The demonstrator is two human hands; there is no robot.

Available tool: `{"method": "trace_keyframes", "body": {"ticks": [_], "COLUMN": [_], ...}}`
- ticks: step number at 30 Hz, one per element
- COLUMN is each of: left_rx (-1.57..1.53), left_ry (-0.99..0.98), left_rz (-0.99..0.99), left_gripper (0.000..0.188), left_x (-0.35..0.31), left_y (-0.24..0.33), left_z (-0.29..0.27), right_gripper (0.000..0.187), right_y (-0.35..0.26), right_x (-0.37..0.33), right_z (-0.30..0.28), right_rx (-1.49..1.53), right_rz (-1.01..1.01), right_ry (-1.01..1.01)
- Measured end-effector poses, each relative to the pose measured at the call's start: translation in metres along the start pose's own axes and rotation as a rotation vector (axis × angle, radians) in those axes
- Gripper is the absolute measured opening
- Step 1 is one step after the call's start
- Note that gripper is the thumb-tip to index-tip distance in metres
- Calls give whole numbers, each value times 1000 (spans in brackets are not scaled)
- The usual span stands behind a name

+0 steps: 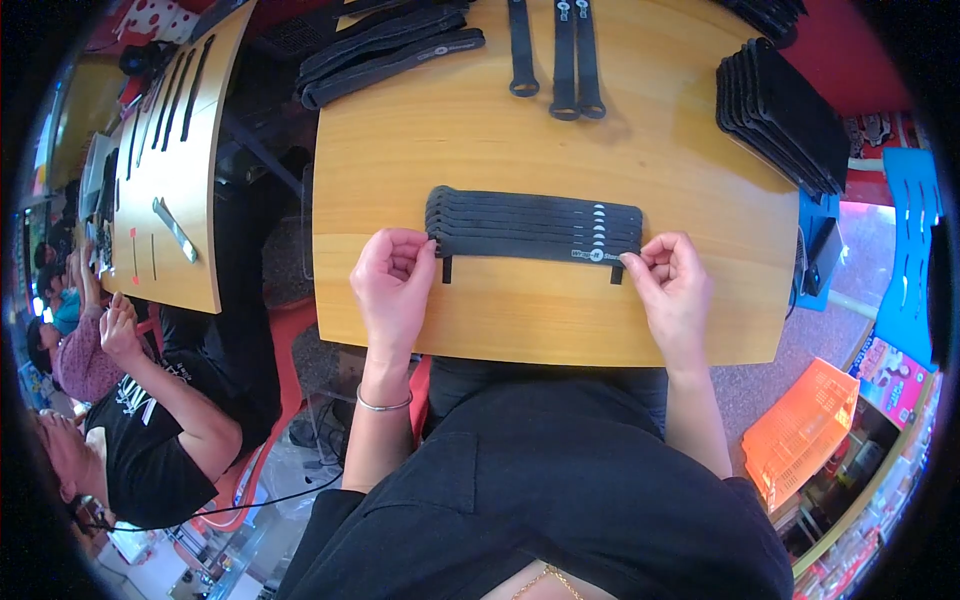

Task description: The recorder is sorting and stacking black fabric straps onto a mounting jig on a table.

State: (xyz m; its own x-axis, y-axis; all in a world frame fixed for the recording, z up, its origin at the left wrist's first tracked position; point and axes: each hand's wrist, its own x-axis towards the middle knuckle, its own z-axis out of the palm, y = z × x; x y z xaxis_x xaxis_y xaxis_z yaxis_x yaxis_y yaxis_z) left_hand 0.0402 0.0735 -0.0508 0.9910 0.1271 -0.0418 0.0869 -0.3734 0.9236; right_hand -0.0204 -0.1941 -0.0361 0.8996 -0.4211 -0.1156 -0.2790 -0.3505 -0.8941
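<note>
A fanned row of overlapping black fabric straps point(520, 222) lies across the wooden table point(400, 150) in front of me, with small white marks toward the right end. At the row's left end, my left hand point(392, 285) pinches the corner of the nearest strap between thumb and fingers. My right hand point(672, 290) pinches that same strap's right end. Two short dark tabs stick out below the row, a left tab point(447, 270) and a right tab point(616, 275), each close to one hand.
Folded long black straps point(390, 65) lie at the far left, with several hanging-loop straps point(564, 60) at the far middle. A stack of black pieces point(780, 115) sits far right. An orange basket point(800, 430) stands lower right. A person point(165, 430) sits left beside another table point(170, 200).
</note>
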Motion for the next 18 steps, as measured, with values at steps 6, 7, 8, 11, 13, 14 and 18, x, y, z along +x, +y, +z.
{"method": "trace_keyframes", "body": {"ticks": [6,7,8,11,13,14,18], "left_rx": [-2,2,2,2,-5,-6,34], "left_ry": [-12,-16,-17,-11,-1,-1,1], "left_rz": [2,3,3,5,13,16,24], "left_gripper": [8,8,8,8,8,8,7], "left_x": [0,0,0,0,0,0,-2], "left_y": [2,2,1,-1,0,1,0], "left_z": [0,0,1,2,2,2,1], "right_gripper": [21,22,22,22,23,23,22], "right_y": [2,3,2,0,-1,-2,-6], "right_x": [1,1,1,1,1,1,-1], "right_z": [-2,-1,-1,-2,-1,-1,-2], "right_rx": [-9,-9,-9,-42,-55,-54,-107], "right_rz": [25,7,7,10,-11,-13,-20], "right_ry": [-34,-6,-5,-9,-1,1,-11]}}
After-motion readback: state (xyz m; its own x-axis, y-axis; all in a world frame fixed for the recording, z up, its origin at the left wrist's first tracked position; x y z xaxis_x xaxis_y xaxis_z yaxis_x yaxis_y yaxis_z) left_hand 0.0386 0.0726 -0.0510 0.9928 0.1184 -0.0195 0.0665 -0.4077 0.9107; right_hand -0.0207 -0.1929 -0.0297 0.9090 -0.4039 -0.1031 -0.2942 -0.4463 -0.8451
